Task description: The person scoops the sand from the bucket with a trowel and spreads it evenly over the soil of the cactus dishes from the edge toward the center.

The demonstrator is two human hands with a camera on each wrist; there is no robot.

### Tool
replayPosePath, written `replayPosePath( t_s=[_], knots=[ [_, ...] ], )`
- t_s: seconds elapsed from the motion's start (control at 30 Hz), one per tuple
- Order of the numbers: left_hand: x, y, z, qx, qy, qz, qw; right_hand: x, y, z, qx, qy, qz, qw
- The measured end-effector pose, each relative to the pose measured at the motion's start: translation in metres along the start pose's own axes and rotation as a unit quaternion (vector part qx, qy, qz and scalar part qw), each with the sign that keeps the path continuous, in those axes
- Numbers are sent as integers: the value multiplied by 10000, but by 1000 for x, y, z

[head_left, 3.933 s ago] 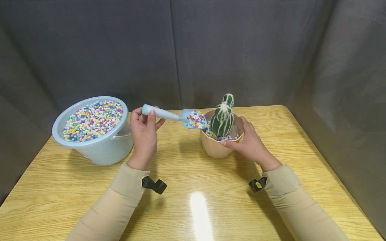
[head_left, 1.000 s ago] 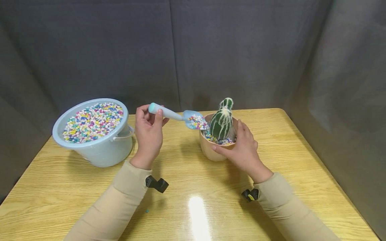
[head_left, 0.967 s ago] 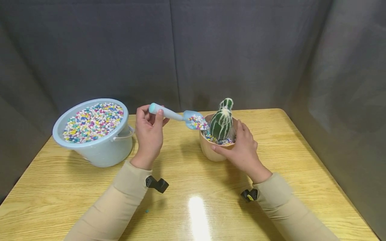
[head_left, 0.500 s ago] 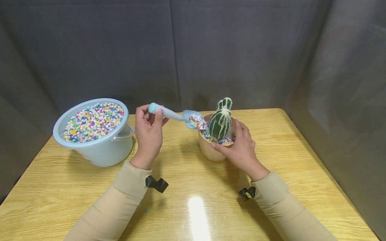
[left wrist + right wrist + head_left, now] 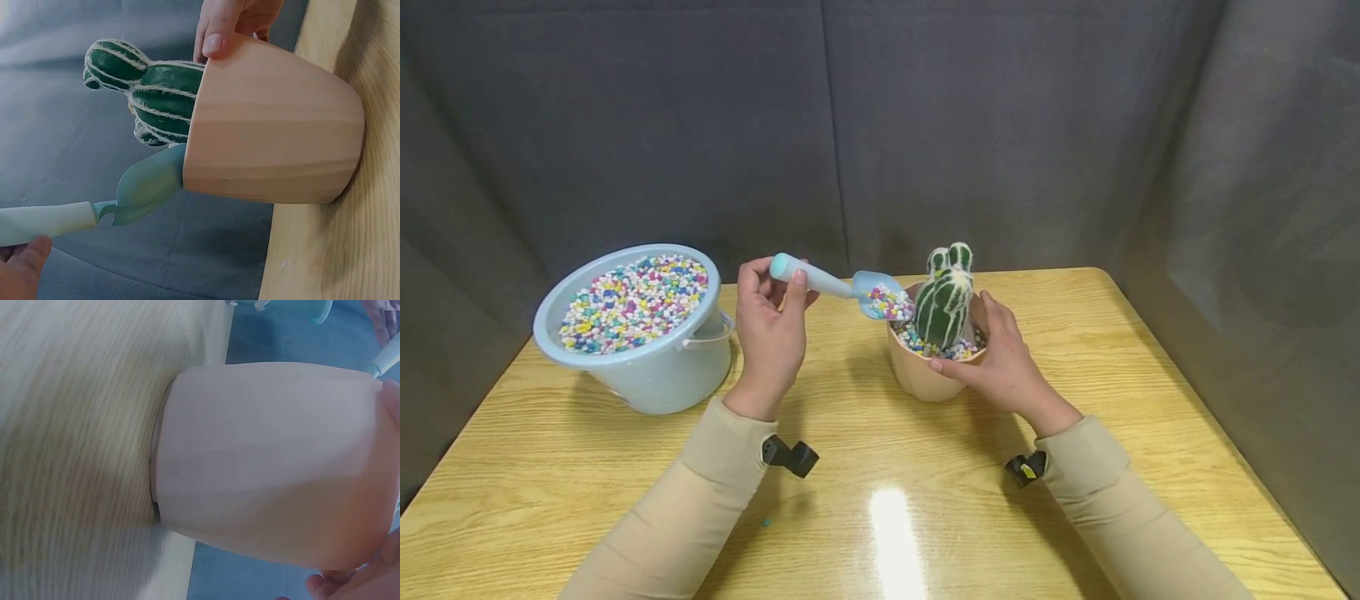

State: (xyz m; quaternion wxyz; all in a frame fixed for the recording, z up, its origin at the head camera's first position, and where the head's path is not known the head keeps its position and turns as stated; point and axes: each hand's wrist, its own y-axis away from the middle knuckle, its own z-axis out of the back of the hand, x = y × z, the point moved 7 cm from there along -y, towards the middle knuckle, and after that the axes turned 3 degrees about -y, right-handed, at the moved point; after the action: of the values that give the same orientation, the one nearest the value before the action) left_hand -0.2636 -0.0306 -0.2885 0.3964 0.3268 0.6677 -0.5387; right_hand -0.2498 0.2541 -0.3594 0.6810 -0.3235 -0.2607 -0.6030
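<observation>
My left hand point(image 5: 771, 342) holds a light blue hand trowel point(image 5: 820, 281) by its handle, with the thumb on top. Colourful pebbles point(image 5: 891, 302) lie on the blade, whose tip is at the left rim of a peach flower pot point(image 5: 925, 383). A green cactus point(image 5: 942, 312) with white fuzzy ribs stands in that pot, pebbles around its base. On the pot's right side, my right hand point(image 5: 1011, 367) grips the rim, thumb in front and fingers behind. From the left wrist, the blade point(image 5: 150, 184) appears against the rim. The pot wall point(image 5: 269, 456) fills much of the right wrist view.
A light blue bucket point(image 5: 673, 387) full of colourful pebbles stands at the left, its white handle point(image 5: 707, 340) hanging down. One small teal pebble point(image 5: 766, 522) lies on the wooden table point(image 5: 835, 500). Dark grey curtains point(image 5: 1000, 125) enclose the back and sides.
The pot with the cactus has turned under my right hand and shifted slightly left; a second small knob now shows on top. My left hand and the loaded trowel have hardly moved over the last second.
</observation>
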Motion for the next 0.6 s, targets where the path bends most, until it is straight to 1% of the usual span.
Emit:
replayPosePath(
  t_s=[0.3, 0.6],
  knots=[
    [-4, -1, -1, 121, -213, -242, 9994, 0, -1, 0, 171, -113, 7, 9998],
    [-7, -2, 0, 182, -478, -510, 9974, -2, -4, 0, 471, -227, 90, 9986]
  ],
)
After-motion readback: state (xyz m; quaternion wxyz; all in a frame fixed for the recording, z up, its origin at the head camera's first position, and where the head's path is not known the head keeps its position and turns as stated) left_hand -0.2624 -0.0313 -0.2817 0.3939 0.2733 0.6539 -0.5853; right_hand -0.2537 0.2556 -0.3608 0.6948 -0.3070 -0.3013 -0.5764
